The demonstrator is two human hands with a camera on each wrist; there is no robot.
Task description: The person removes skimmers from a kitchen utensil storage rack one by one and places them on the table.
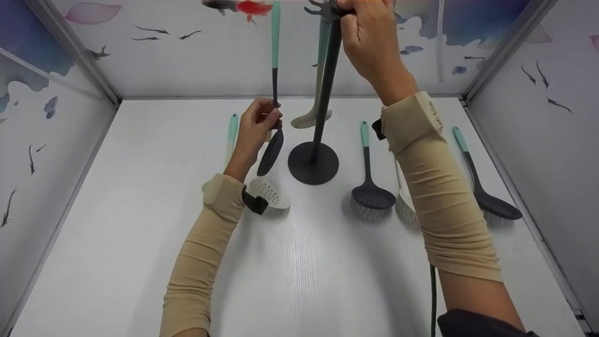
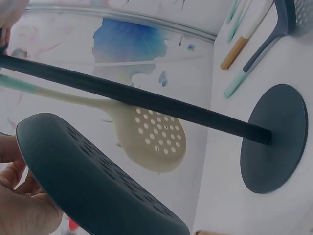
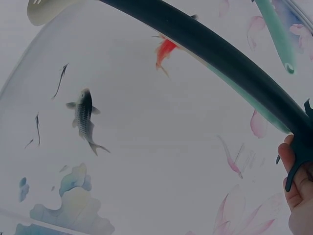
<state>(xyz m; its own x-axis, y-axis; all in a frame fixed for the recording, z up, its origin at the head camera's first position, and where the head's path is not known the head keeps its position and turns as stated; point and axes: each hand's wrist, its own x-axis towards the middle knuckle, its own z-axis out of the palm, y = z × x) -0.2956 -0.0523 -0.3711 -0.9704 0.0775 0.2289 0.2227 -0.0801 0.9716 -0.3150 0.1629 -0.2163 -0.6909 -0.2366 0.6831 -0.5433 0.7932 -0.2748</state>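
My left hand (image 1: 252,131) pinches the dark shaft of a slotted spoon (image 1: 271,152) with a mint handle. The spoon is upright, handle up, left of the black utensil stand (image 1: 313,171). Its dark holed head (image 2: 88,166) looms close in the left wrist view. My right hand (image 1: 374,47) grips the top of the stand by its hooks, some of which show in the right wrist view. A cream slotted spoon (image 1: 306,119) with a mint handle hangs behind the pole, above the table. My right fingers (image 3: 291,156) are partly hidden by a hook.
On the white table lie a cream perforated utensil (image 1: 276,194), a dark skimmer (image 1: 373,197) and a dark spoon-like utensil (image 1: 498,206). A pale utensil (image 1: 405,201) is partly covered by my right arm. Patterned panels (image 1: 187,65) enclose the table's back and sides.
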